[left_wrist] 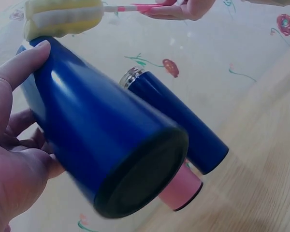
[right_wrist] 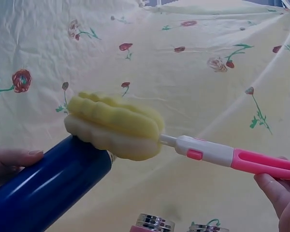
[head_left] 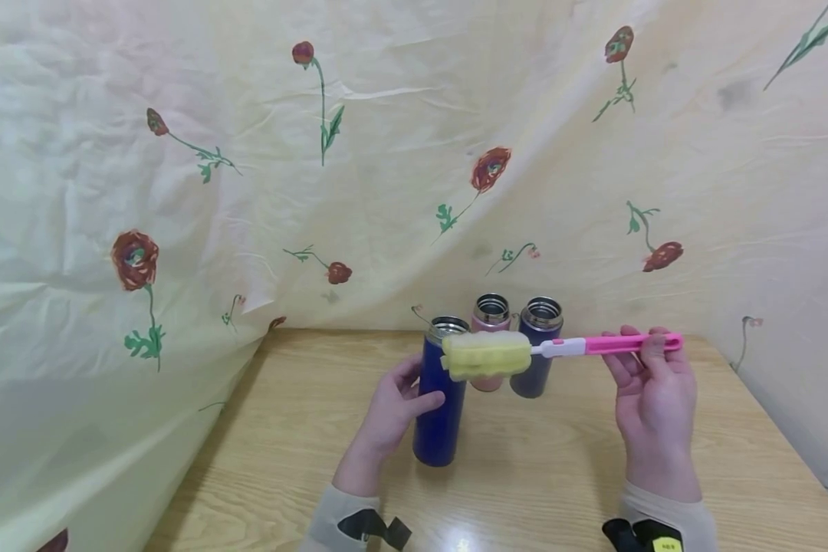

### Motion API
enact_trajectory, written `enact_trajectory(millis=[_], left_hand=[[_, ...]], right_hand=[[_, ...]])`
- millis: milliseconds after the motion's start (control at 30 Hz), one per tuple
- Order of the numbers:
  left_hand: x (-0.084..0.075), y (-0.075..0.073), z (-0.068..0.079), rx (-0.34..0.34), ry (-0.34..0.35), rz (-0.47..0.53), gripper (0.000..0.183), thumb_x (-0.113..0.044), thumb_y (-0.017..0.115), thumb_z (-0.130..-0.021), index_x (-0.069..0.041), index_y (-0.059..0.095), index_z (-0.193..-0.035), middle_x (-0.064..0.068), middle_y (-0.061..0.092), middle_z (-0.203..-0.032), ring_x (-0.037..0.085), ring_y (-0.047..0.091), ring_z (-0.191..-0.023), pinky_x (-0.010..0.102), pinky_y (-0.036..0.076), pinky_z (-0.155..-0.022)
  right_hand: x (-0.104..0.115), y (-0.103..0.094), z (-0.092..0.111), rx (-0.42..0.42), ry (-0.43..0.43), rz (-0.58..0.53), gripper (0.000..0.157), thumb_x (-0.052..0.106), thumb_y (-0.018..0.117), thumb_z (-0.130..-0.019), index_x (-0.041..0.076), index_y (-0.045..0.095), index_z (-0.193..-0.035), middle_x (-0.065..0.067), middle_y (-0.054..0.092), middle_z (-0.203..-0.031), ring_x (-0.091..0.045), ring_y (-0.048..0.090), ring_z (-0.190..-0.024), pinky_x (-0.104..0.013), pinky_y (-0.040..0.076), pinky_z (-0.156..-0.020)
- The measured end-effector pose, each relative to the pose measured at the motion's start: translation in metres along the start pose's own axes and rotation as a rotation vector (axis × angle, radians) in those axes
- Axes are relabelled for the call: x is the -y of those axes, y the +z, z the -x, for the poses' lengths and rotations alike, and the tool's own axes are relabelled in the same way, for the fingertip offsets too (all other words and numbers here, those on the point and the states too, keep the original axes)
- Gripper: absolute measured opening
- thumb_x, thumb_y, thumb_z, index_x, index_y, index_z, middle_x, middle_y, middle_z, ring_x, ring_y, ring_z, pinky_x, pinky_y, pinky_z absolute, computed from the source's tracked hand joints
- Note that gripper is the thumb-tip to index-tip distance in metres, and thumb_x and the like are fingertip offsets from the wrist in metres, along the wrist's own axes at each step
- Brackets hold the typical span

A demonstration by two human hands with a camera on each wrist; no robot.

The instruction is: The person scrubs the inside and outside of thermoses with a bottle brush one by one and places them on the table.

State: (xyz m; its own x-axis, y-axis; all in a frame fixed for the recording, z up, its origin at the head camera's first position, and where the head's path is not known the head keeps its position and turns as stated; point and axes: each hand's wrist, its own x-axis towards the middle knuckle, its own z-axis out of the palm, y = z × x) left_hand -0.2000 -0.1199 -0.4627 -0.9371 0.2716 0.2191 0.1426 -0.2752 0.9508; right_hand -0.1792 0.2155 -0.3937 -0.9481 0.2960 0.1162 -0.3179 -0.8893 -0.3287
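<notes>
My left hand [head_left: 393, 410] grips a blue bottle [head_left: 436, 422] round its side, raised off the table and slightly tilted, its open steel mouth upward. In the left wrist view the black base of this bottle [left_wrist: 106, 130] faces the camera. My right hand [head_left: 655, 395] pinches the pink handle of a bottle brush [head_left: 631, 344], held level. The brush's yellow and white sponge head [right_wrist: 116, 125] is in front of the bottle's upper part in the head view; whether they touch, I cannot tell.
Behind stand a pink bottle [head_left: 486, 382] and a dark blue bottle [head_left: 534, 379], both uncapped with steel rims. They stand on a wood-grain table [head_left: 303, 429]. A pale cloth with red flowers [head_left: 386, 192] hangs behind the table and along its sides.
</notes>
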Motion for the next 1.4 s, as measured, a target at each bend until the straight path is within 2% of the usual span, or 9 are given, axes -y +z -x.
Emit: enact_trajectory(millis=[267,400,700,933,1133,1400], left_hand=[[-0.001,0.000,0.002,0.033,0.041,-0.018,0.069,-0.011,0.082,-0.093,0.010,0.053,-0.150,0.024,0.064,-0.141,0.023,0.064,-0.125,0.035,0.057,-0.103],[0.001,0.000,0.001,0.049,0.081,0.001,0.067,-0.015,0.079,-0.097,0.013,0.051,-0.151,0.022,0.066,-0.139,0.020,0.065,-0.123,0.033,0.055,-0.104],[0.002,-0.004,0.001,0.051,0.103,0.136,0.059,-0.012,0.067,-0.103,0.012,0.046,-0.154,0.007,0.069,-0.136,0.019,0.066,-0.123,0.035,0.055,-0.105],[0.001,-0.007,0.001,0.029,0.097,0.151,0.056,-0.013,0.065,-0.105,0.009,0.049,-0.154,0.009,0.069,-0.137,0.023,0.066,-0.125,0.038,0.053,-0.109],[-0.002,-0.006,0.002,0.009,0.096,0.148,0.054,-0.013,0.064,-0.104,0.005,0.051,-0.154,0.008,0.069,-0.139,0.023,0.065,-0.126,0.040,0.052,-0.110],[0.001,-0.007,0.001,0.002,0.107,0.166,0.053,-0.010,0.064,-0.103,0.007,0.053,-0.151,0.006,0.071,-0.133,0.020,0.067,-0.121,0.037,0.055,-0.105]], right_hand=[[0.000,0.000,0.000,-0.039,-0.009,-0.054,0.011,0.008,0.058,-0.106,0.000,0.053,-0.110,-0.024,0.071,-0.097,-0.040,0.079,-0.090,-0.047,0.063,-0.084],[0.001,-0.002,0.001,-0.016,0.018,-0.018,0.011,0.008,0.059,-0.106,-0.001,0.053,-0.109,-0.024,0.071,-0.099,-0.039,0.079,-0.094,-0.046,0.062,-0.087],[0.004,-0.006,0.001,0.141,0.096,0.328,0.012,0.010,0.057,-0.109,0.000,0.055,-0.115,-0.018,0.077,-0.106,-0.030,0.079,-0.100,-0.041,0.062,-0.086],[0.003,-0.009,0.001,0.271,0.141,0.495,0.006,0.006,0.052,-0.111,0.001,0.055,-0.112,-0.016,0.079,-0.102,-0.029,0.080,-0.095,-0.039,0.062,-0.083],[0.002,-0.012,0.001,0.366,0.168,0.631,0.008,0.003,0.049,-0.113,0.004,0.056,-0.115,-0.014,0.080,-0.103,-0.026,0.080,-0.093,-0.037,0.063,-0.082],[0.000,-0.012,0.000,0.439,0.187,0.758,0.012,0.005,0.048,-0.113,0.007,0.060,-0.115,-0.011,0.080,-0.104,-0.022,0.080,-0.094,-0.037,0.063,-0.082]])
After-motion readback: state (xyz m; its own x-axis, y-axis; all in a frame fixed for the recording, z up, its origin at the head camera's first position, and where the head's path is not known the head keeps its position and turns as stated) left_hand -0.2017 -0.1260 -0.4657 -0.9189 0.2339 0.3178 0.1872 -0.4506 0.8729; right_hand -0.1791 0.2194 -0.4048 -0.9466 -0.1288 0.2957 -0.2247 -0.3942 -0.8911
